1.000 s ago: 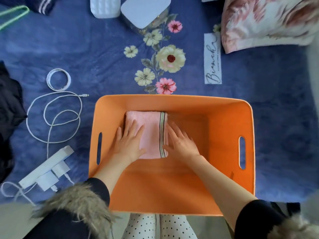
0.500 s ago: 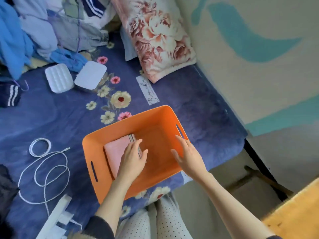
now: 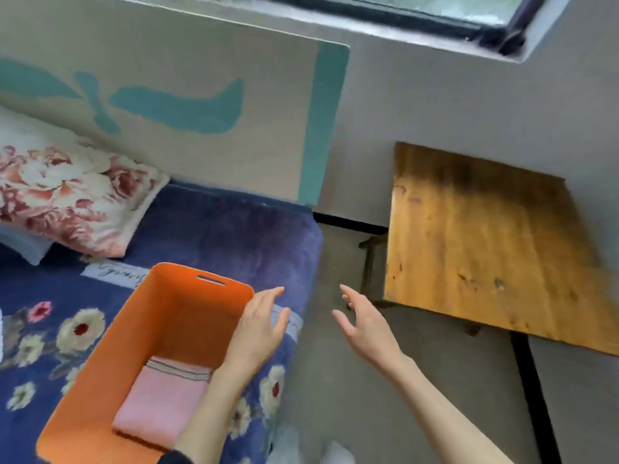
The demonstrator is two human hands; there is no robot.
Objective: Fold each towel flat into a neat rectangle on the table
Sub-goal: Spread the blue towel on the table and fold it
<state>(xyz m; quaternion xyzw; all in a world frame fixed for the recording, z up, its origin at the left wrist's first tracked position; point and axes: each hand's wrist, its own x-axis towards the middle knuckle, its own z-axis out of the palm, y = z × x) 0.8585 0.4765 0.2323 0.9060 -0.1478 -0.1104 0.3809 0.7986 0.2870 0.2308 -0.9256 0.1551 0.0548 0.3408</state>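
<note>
A folded pink towel [image 3: 164,400] with a striped band lies flat on the bottom of an orange plastic basket [image 3: 140,316], which sits on a blue flowered bed cover. My left hand [image 3: 259,326] hovers over the basket's right rim with its fingers spread and holds nothing. My right hand [image 3: 363,321] is stretched out over the grey floor between the bed and a wooden table [image 3: 485,242], fingers loosely spread and empty. The table top is bare.
A flowered pillow [image 3: 67,189] lies at the back left of the bed [image 3: 221,236]. A beige and teal headboard [image 3: 187,105] stands behind it. A window ledge [image 3: 435,28] runs above the table.
Both hands have lifted off the towel and left the basket. The view has swung right, away from the bed, and the wooden table has come into sight.
</note>
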